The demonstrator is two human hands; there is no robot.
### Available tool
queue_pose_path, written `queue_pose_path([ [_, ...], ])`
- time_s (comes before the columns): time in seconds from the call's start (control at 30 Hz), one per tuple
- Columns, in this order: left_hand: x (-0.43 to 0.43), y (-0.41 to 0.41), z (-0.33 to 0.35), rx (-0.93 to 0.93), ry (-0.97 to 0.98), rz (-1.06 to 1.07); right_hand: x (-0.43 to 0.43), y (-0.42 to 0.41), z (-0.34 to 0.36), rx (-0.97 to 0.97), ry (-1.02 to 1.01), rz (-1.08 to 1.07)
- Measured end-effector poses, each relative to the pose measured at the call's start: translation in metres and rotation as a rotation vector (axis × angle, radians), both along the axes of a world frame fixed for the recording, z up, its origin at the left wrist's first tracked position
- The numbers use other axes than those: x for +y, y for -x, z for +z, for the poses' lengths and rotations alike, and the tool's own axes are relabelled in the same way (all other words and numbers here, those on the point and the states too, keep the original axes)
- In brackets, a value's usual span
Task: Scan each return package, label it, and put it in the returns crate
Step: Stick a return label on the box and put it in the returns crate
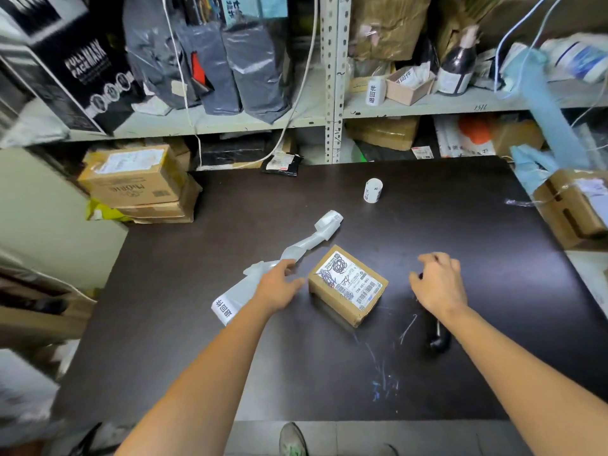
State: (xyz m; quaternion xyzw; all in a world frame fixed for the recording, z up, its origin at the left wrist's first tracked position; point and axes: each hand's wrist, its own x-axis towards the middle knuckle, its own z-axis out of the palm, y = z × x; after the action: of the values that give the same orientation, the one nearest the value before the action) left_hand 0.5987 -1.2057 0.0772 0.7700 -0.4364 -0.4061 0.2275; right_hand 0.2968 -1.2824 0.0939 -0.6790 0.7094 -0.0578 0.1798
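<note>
I've set the box [348, 284] label-up on the tabletop [197, 357] for scanning, with my left hand [279, 286] just left of it, fingers loosely spread on the label strip [306, 245], and my right hand [439, 284] just right of it, curled, though I cannot tell round what.

This is a parcel stockroom or mail-handling back room. Slotted metal shelving [334, 77] is crammed with grey poly mailers [256, 70] and paper-wrapped bundles [388, 28]. Taped cardboard boxes [138, 182] bearing shipping labels are stacked by a dark work table [230, 357] holding a sticker roll [373, 190].
</note>
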Motion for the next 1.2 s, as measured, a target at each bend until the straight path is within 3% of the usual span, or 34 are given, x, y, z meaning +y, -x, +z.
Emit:
queue_pose_path([
  [0.1, 0.021, -0.049, 0.003, -0.087, 0.005, 0.072, 0.007, -0.059, 0.013, -0.089, 0.008, 0.141],
  [0.3, 0.068, -0.134, -0.012, -0.268, -0.130, 0.086, 0.057, -0.188, -0.004, -0.330, -0.284, 0.307],
  [0.4, 0.080, -0.153, -0.026, -0.274, -0.182, 0.039, 0.074, -0.235, -0.033, -0.314, -0.449, 0.366],
  [0.53, 0.086, -0.162, -0.038, -0.220, -0.153, -0.042, 0.086, -0.276, -0.061, -0.355, -0.629, 0.280],
  [0.7, 0.082, -0.159, -0.041, -0.173, -0.062, -0.053, 0.088, -0.304, -0.070, -0.682, -0.792, 0.021],
  [0.87, 0.074, -0.154, -0.037, -0.107, 0.036, -0.024, 0.079, -0.309, -0.061, -0.925, -0.816, -0.141],
  [0.97, 0.070, -0.155, -0.037, 0.022, 0.013, 0.047, 0.069, -0.312, -0.058, -0.999, -0.739, -0.241],
  [1.07, 0.067, -0.154, -0.035, 0.186, -0.049, 0.087, 0.058, -0.312, -0.051, -1.011, -0.622, -0.274],
  [1.2, 0.064, -0.154, -0.031, 0.237, -0.048, 0.097, 0.051, -0.307, -0.047, -0.972, -0.516, -0.206],
])
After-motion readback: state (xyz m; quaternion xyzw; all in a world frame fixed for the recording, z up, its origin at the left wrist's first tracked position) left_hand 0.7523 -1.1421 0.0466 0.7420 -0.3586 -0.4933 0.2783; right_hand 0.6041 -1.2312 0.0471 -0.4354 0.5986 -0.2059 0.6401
